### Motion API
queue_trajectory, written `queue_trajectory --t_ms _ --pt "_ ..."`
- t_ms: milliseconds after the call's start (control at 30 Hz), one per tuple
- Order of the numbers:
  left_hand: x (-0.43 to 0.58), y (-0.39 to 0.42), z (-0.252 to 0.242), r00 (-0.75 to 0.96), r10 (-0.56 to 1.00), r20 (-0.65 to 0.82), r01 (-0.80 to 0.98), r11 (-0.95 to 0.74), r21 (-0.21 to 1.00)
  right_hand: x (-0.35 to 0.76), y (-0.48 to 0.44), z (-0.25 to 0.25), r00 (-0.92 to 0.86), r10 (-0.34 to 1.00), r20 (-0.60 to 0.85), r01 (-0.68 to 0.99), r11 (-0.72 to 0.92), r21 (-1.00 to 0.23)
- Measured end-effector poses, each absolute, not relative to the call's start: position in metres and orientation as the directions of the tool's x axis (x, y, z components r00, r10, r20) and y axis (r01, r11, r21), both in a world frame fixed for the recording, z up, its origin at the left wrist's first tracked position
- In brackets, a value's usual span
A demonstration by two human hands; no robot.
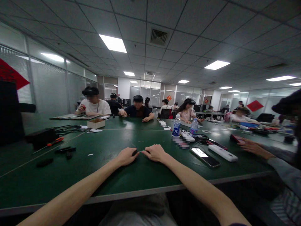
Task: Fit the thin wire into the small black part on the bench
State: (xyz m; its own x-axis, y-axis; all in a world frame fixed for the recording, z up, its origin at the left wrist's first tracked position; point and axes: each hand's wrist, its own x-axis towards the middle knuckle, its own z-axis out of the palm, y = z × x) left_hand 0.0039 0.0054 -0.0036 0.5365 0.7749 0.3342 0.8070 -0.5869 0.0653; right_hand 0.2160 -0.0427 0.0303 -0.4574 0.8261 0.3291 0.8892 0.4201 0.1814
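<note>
Head view, and we're right at the near edge of the green table (70,175), both hands in close together! Our left hand (125,156) is curled over, fingers pointing down, with a small black piece (134,153) right at its fingertips; we can't tell whether it's pinched or just touched. Our right hand (155,153) comes in half-curled just beside it, nothing visible in its hold.

Containers now: we count one open cardboard box (96,123) toward the far edge, its contents out of sight from here, and two plastic water bottles (176,126) standing past our right hand, both capped, with water inside.

On to the right side, we count three phones: one lit smartphone (205,157), one dark phone (216,144), and one red phone (236,138) under a co-worker's hand (255,148). One white power bank (223,153) lies just beside the lit smartphone. Over toward the left edge, we have one red-handled screwdriver (55,141) near one black case (41,138), with black cables (67,128) trailing behind it.
</note>
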Motion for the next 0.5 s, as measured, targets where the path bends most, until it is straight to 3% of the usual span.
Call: queue_trajectory --t_ms 500 --pt "0.0065 -0.0034 0.0001 0.570 0.751 0.333 0.800 -0.600 -0.014 0.2104 -0.0398 0.0246 -0.298 0.913 0.278 0.954 0.277 0.113"
